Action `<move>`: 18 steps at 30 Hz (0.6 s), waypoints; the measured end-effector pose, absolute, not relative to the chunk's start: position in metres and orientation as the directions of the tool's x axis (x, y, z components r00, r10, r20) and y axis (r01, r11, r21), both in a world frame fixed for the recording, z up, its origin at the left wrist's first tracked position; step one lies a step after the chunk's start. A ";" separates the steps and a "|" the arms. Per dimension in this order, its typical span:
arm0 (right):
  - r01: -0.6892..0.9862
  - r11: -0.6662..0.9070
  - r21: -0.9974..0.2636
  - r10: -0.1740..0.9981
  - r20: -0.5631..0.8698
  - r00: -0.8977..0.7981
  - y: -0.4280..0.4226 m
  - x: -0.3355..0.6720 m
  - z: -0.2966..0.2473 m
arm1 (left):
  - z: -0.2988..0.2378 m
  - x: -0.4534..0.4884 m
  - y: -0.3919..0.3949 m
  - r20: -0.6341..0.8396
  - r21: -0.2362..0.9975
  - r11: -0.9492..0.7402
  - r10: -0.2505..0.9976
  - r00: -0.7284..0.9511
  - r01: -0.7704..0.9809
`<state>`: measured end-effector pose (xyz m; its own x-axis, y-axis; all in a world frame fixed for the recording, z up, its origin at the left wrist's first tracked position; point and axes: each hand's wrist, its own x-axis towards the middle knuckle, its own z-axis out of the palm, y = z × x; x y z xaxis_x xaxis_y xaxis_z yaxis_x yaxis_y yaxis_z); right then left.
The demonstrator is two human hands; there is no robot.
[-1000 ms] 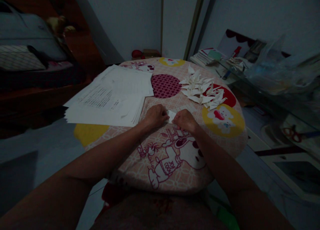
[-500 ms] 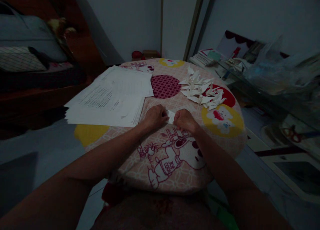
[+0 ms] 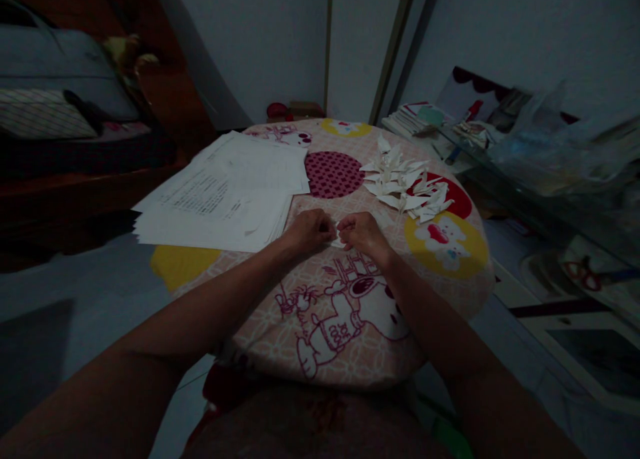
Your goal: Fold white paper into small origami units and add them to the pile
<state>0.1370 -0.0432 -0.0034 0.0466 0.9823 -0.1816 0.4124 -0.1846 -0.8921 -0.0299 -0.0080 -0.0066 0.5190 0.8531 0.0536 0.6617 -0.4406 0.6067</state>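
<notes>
A small piece of white paper (image 3: pixel 337 243) lies between my two hands at the middle of the round table, mostly covered by the fingers. My left hand (image 3: pixel 313 229) is closed, its fingertips pinching the paper's left side. From the right, my right hand (image 3: pixel 363 234) curls its fingers onto the other side of it. The two sets of fingertips almost meet. Beyond my right hand rests a cluster of folded white paper cranes (image 3: pixel 400 179). To the left of my left hand is a thick stack of printed paper sheets (image 3: pixel 225 192).
A patterned cloth (image 3: pixel 280 359) covers the round table. At the right stands a glass-topped shelf with a plastic bag (image 3: pixel 555 146), a stack of papers (image 3: pixel 405 118) and red-handled scissors (image 3: pixel 583 274). A wooden seat (image 3: pixel 170 99) with bags is at the left.
My right hand's fingers have moved left, closer to my left hand, and less of the white paper shows between them. The view has shifted slightly.
</notes>
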 end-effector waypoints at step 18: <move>0.652 -0.063 -0.755 0.998 -0.063 0.024 -0.044 0.136 -0.012 | -0.009 -0.066 0.004 -0.144 0.803 -0.233 0.817 0.558 0.548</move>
